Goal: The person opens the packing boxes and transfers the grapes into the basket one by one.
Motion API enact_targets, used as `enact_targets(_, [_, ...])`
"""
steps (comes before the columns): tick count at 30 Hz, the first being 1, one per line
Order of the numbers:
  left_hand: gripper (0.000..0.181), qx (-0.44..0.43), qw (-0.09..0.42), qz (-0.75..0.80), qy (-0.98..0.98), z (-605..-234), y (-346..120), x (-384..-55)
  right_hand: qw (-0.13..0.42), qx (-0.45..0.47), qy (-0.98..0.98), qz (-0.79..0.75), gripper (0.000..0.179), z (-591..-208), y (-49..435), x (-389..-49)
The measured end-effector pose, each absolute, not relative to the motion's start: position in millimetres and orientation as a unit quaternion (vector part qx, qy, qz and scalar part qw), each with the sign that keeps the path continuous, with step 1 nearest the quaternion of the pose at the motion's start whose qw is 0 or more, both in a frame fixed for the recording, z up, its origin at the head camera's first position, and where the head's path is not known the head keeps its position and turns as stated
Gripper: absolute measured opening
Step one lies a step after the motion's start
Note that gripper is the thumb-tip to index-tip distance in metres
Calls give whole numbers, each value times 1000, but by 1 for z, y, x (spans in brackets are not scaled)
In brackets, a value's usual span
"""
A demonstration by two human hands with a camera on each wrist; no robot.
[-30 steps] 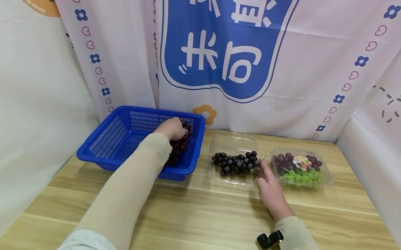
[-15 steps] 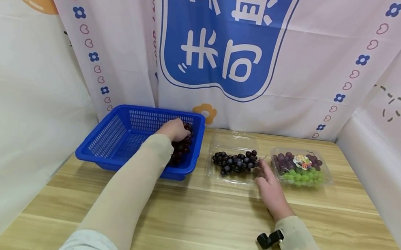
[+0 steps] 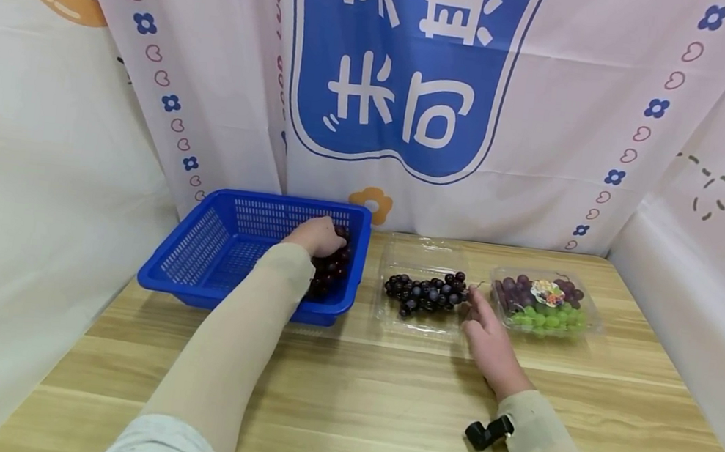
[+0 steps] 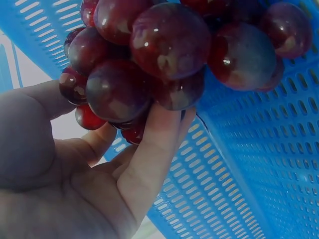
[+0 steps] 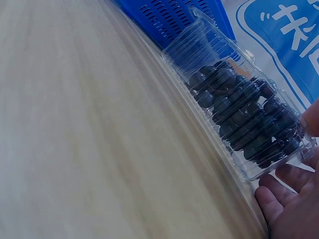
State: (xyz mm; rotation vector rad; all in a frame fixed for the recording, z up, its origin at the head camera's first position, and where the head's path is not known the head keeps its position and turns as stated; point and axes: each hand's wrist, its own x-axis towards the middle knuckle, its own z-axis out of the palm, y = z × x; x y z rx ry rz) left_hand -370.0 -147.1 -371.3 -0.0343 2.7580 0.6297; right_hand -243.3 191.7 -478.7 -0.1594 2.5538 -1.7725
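Note:
My left hand (image 3: 315,236) reaches into the right end of the blue plastic basket (image 3: 154,279). In the left wrist view, its fingers are curled under a bunch of red grapes (image 4: 172,42), holding it from below beside the slotted wall. A bunch of black grapes (image 3: 425,293) lies in a clear plastic clamshell box (image 3: 423,248) right of the basket, its lid folded back. My right hand (image 3: 489,346) rests at the right end of that box. Seen from the right wrist, the fingertips (image 5: 269,201) are spread loosely along its end.
A closed clear box (image 3: 590,327) of purple and green grapes with a round sticker stands to the right. All stand on a wood-grain table (image 3: 376,411). A printed cloth (image 3: 558,129) hangs behind, and white cloth walls rise at both sides.
The left hand has shifted slightly to the right within the basket, and more of the red grapes show beside it. The right hand stays at the clear box.

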Motion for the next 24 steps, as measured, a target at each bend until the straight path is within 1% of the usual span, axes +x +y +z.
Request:
enact_targets(8, [65, -24, 156, 235, 959, -373, -146, -372, 9, -52, 824, -564, 71, -479, 192, -243])
enact_targets(10, [66, -24, 154, 234, 960, -373, -146, -372, 9, -51, 824, -565, 71, -479, 192, -243])
enact_targets(17, [67, -16, 141, 224, 964, -372, -146, -373, 6, -53, 823, -565, 72, -480, 194, -244])
enact_targets(24, [62, -11, 110, 211, 971, -371, -146, -371, 8, -51, 824, -564, 72, -481, 193, -245])
